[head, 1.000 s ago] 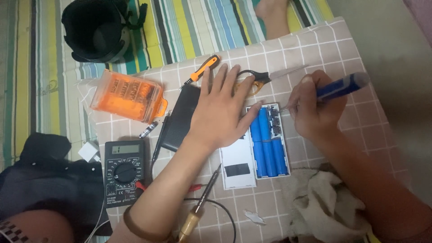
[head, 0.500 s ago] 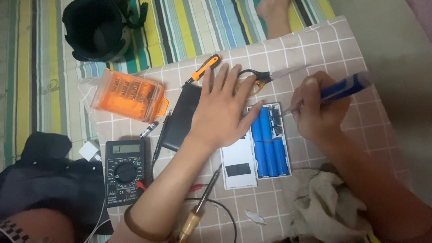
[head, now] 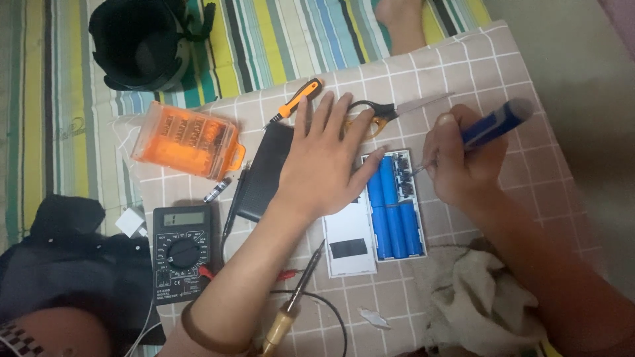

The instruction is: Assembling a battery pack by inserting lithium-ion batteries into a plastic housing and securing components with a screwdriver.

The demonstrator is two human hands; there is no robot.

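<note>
The open power bank (head: 390, 215), its blue cells (head: 394, 211) exposed, lay at the centre of the frame on a checked cloth (head: 529, 165). The right hand (head: 463, 165) was clamped on a blue screwdriver (head: 493, 125), tip at the bank's upper end by the circuit board. The left hand (head: 327, 155) lay flat, fingers spread, steadying the case. This looked like prying or unscrewing at the board; the next move would call for steady, light pressure. Scissors (head: 370, 112) lay above, a multimeter (head: 182, 251) lower left.
</note>
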